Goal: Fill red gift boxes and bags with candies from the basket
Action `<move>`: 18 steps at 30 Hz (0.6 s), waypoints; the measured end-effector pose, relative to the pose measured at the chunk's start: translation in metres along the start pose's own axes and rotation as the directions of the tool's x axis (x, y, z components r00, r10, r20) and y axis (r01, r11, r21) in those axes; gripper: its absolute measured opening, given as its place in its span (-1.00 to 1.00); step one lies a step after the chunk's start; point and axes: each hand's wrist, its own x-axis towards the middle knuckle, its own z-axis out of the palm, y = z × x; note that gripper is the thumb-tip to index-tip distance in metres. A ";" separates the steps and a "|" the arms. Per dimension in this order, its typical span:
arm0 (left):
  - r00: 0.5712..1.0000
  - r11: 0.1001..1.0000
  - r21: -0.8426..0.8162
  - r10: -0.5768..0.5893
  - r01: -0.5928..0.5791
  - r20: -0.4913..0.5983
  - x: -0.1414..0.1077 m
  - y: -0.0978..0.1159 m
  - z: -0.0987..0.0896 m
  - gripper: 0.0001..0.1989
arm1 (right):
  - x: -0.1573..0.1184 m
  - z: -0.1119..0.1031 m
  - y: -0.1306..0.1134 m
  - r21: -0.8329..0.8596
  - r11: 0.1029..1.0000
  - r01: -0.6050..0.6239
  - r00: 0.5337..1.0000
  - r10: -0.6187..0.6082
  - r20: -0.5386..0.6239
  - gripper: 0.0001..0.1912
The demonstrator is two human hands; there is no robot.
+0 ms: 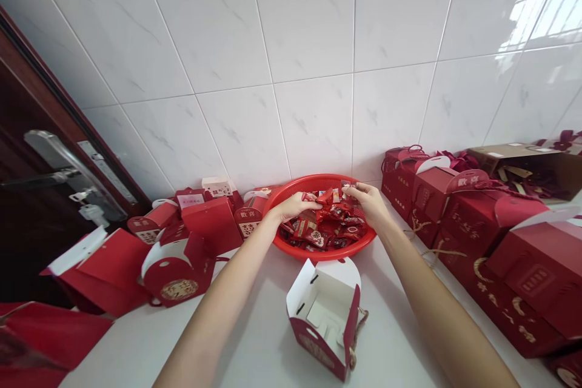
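Where the counter came nearest: a red gift box stood open near the front edge of the white counter, flaps up and white inside showing, probably left that way so its inside stayed easy to reach.
Left hand: the left hand was raised over the basket, its fingers closed in a pinch on a small red packet.
Right hand: the right hand was just beside the left, its fingers pinched on a wrapped sweet, though the exact grip was partly hidden.
Basket: a round red plastic basket sat at the counter's back edge, against the wall, with a heap of red wrapped sweets inside, central enough for both hands to reach.
Right side: closed red gift boxes stood in a row along the counter's right edge, apparently kept out of the working space, with a brown cardboard carton in the far corner.
Left side: more red gift boxes lay in a loose heap towards the left edge.
Behind: white marble-patterned wall tiles rose behind the counter, and a dark door stood at far left.
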 end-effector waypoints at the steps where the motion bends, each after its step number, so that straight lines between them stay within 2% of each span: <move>1: 1.000 1.000 -0.020 -0.004 0.003 -0.022 0.000 -0.002 -0.001 -0.56 | 0.000 0.000 0.000 0.003 1.000 -0.006 1.000 0.006 0.002 -0.73; 6: 0.993 0.999 -0.048 -0.008 0.002 -0.115 0.005 -0.009 -0.004 -0.63 | 0.002 -0.001 0.000 0.008 1.000 -0.029 1.000 0.029 0.001 -0.72; 12: 0.987 0.996 -0.083 -0.048 0.036 -0.151 0.012 -0.016 -0.004 -0.79 | 0.003 -0.002 0.000 -0.001 0.998 -0.056 0.998 0.056 0.012 -0.71; 18: 0.975 0.983 -0.150 0.072 -0.105 -0.211 0.019 -0.013 -0.001 -0.71 | 0.005 0.000 0.002 -0.017 0.992 -0.129 0.988 0.130 0.086 -0.77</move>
